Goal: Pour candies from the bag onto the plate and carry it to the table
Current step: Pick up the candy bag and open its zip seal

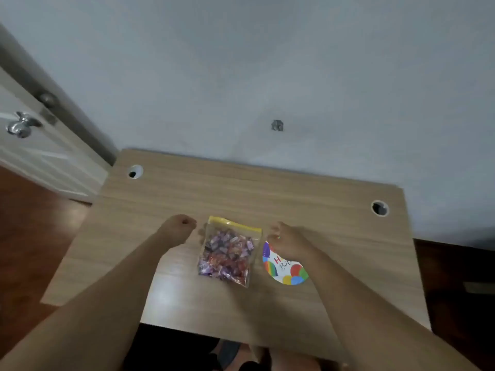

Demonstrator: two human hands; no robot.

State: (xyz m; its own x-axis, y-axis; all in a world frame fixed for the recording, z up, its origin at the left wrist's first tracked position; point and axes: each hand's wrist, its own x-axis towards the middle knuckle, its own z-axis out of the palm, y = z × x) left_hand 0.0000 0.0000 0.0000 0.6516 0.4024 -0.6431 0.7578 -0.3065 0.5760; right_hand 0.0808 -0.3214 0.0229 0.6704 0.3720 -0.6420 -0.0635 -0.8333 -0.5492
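Bag (229, 254) of candies lies flat, frame center, on desk (241, 188); plate (288, 269) just right. Left hand (176, 231) curled loosely, holding nothing, beside bag. Right hand (288, 241) over plate's top edge, fingers bent; grip unclear.

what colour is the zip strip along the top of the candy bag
Yellow. The strip runs along the far edge of the clear bag, seen in the head view.
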